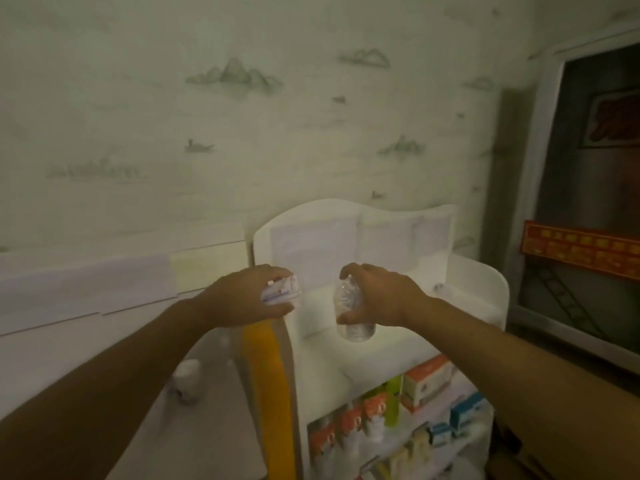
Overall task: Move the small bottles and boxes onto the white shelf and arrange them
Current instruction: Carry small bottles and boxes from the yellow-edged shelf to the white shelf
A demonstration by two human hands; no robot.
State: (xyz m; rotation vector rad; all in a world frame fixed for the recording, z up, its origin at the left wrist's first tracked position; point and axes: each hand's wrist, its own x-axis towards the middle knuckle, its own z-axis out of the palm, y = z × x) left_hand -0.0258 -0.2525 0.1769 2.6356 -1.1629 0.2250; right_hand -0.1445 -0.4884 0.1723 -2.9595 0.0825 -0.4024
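Observation:
My left hand (pixel 242 295) grips a small clear bottle with a blue and white label (pixel 281 291), held at the left edge of the white shelf (pixel 485 285). My right hand (pixel 381 295) grips a second small clear bottle (pixel 349 315), upright and just above the shelf's top tier. That top tier looks bare under the bottle. The lower tiers hold several small boxes (pixel 427 381) in orange, green and blue, and some white bottles (pixel 349 441). The picture is dim and blurred.
A yellow-orange panel (pixel 266 382) stands against the shelf's left side. On the pale table (pixel 86 344) to the left stands one more small white bottle (pixel 187 379). A wallpapered wall is behind. To the right are a dark door or window and a red-orange sign (pixel 581 249).

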